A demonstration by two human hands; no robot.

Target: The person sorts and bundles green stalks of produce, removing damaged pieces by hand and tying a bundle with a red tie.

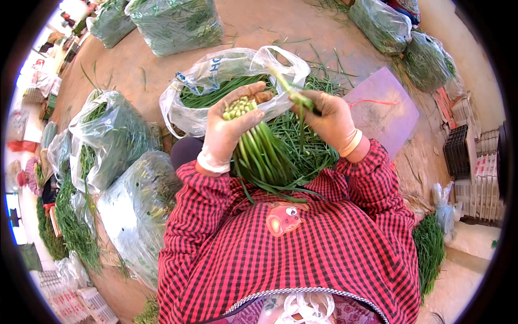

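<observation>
My left hand (232, 125), in a pale thin glove with a soiled thumb and fingers, is wrapped around a bunch of green leafy stalks (265, 152), possibly garlic chives. Their pale cut ends point up and the green leaves hang towards my lap. To the right, my gloved right hand (323, 115) pinches a few loose stalks (289, 87), somewhat blurred. Behind both hands stands an open clear plastic bag (194, 119) with long green leaves inside. Loose green leaves (299, 137) lie heaped under and between my hands.
Filled plastic bags of greens stand at left (117, 133), at the back (178, 24) and at back right (427, 60). A pale flat sheet (380, 109) with a red string lies right. Black crates (457, 150) stand far right. Another person (36, 174) is at far left.
</observation>
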